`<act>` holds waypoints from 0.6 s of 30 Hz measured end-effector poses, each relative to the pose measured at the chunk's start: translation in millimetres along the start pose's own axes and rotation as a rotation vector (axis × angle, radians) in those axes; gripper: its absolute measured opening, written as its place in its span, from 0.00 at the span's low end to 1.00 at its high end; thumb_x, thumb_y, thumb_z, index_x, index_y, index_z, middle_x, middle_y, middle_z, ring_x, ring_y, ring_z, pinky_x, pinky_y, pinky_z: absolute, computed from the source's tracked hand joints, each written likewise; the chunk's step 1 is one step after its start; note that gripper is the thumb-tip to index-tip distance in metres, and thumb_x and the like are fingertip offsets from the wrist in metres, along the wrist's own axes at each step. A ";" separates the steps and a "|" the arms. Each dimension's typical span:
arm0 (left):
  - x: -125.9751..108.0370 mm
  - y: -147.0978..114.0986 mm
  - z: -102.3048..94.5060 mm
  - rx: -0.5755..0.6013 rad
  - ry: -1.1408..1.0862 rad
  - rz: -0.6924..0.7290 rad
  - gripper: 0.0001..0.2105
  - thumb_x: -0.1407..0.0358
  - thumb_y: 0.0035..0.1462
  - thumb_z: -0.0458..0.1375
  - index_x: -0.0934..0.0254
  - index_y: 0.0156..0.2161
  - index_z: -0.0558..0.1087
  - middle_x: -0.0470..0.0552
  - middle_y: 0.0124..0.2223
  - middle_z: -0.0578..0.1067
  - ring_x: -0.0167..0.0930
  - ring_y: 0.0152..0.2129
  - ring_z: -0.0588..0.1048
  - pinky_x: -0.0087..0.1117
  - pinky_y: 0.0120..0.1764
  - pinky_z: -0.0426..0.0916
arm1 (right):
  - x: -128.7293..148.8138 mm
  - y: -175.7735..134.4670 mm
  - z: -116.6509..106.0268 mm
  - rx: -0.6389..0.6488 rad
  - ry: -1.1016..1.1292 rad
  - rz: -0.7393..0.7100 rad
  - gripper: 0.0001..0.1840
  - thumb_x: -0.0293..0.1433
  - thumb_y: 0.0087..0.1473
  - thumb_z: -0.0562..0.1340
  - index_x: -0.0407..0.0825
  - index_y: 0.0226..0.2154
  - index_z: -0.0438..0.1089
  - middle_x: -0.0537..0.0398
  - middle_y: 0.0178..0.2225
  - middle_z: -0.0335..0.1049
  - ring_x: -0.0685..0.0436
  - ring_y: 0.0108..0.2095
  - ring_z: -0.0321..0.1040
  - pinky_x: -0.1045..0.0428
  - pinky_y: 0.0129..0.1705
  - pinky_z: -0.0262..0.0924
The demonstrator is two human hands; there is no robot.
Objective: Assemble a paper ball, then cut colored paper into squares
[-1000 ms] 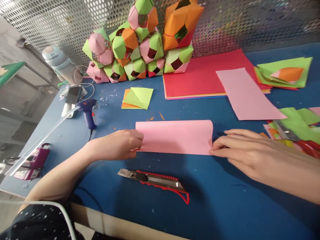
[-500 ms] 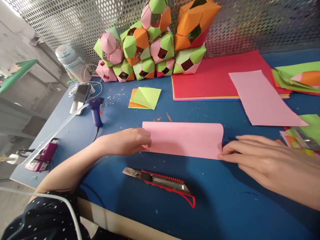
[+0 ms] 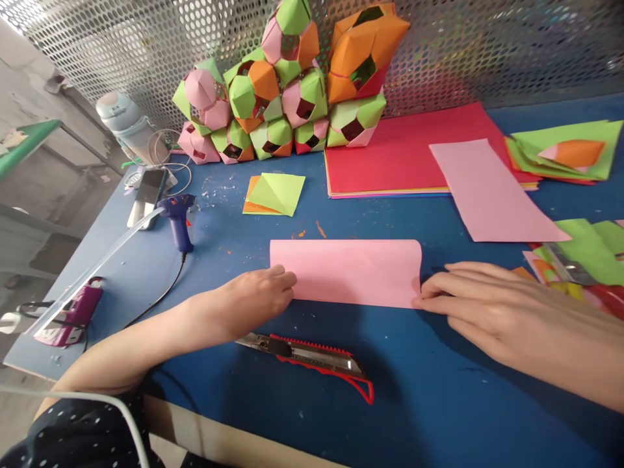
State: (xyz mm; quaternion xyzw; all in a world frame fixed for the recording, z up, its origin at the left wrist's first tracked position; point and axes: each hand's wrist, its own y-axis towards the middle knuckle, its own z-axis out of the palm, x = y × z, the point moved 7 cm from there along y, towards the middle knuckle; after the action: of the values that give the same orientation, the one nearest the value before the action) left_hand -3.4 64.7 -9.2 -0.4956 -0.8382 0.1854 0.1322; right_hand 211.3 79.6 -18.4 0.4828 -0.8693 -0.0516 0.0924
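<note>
A pink sheet of paper [image 3: 351, 273] lies bent over on itself, its far side a rounded fold and its edges along the near side. My left hand [image 3: 266, 292] is closed at its near left corner, fingers curled on the paper. At the near right corner, my right hand [image 3: 497, 312] pinches the paper between thumb and fingertips. Just in front of the sheet lies a red utility knife [image 3: 316, 357], blade pointing left; my left forearm passes close to its tip.
Several folded-paper balls [image 3: 253, 97] are stacked against the perforated metal panel [image 3: 468, 52]. Red paper [image 3: 404, 149] and another pink sheet [image 3: 492, 195] lie at back right. Small paper squares [image 3: 275, 194], a glue gun [image 3: 179, 221], phone [image 3: 147, 192], bottle [image 3: 127, 123] and power strip [image 3: 73, 315] are farther left.
My left hand has slid slightly toward me along the paper's left edge, to the near corner. My right hand keeps its pinch. The whole view has shifted a little.
</note>
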 end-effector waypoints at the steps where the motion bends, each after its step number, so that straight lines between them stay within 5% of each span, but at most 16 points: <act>1: -3.6 1.4 1.3 0.004 0.022 -0.009 0.09 0.80 0.54 0.53 0.67 0.36 0.72 0.56 0.40 0.74 0.36 0.39 0.70 0.33 0.39 0.65 | 0.8 1.3 -0.7 0.012 0.003 0.010 0.22 0.22 0.59 0.48 0.52 0.34 0.76 0.51 0.33 0.74 0.42 0.35 0.71 0.47 0.34 0.65; 6: -15.8 10.2 5.4 -0.147 0.048 -0.078 0.13 0.76 0.63 0.47 0.67 0.47 0.71 0.56 0.43 0.76 0.34 0.31 0.71 0.33 0.25 0.63 | 0.8 3.3 0.1 0.060 0.046 0.051 0.21 0.21 0.59 0.48 0.50 0.34 0.75 0.51 0.34 0.74 0.42 0.35 0.70 0.47 0.37 0.64; 11: -29.2 14.0 -1.2 -0.311 0.105 -0.136 0.26 0.50 0.68 0.40 0.64 0.61 0.63 0.58 0.62 0.66 0.38 0.39 0.74 0.35 0.27 0.67 | 0.1 0.3 9.2 0.060 0.031 0.099 0.19 0.20 0.58 0.49 0.49 0.33 0.74 0.51 0.34 0.72 0.42 0.36 0.67 0.47 0.38 0.62; 14: -33.0 17.6 -4.5 -0.334 0.110 -0.183 0.32 0.44 0.65 0.37 0.64 0.59 0.66 0.58 0.61 0.67 0.39 0.40 0.74 0.35 0.31 0.70 | 2.1 -0.3 11.6 0.061 -0.002 0.123 0.17 0.20 0.56 0.51 0.49 0.32 0.73 0.51 0.32 0.70 0.42 0.34 0.65 0.47 0.37 0.60; 18: -39.6 28.8 -8.9 -0.427 0.063 -0.140 0.40 0.37 0.60 0.34 0.70 0.43 0.75 0.62 0.46 0.76 0.39 0.39 0.74 0.38 0.36 0.71 | 6.5 1.7 9.7 0.061 -0.043 0.139 0.16 0.18 0.52 0.52 0.48 0.27 0.72 0.53 0.29 0.68 0.43 0.31 0.63 0.48 0.34 0.58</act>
State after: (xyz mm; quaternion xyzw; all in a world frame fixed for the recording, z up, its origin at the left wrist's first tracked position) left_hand 41.5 44.1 -15.5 -0.4583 -0.8863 -0.0215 0.0629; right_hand 204.5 74.9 -26.9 0.4226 -0.9037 -0.0291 0.0622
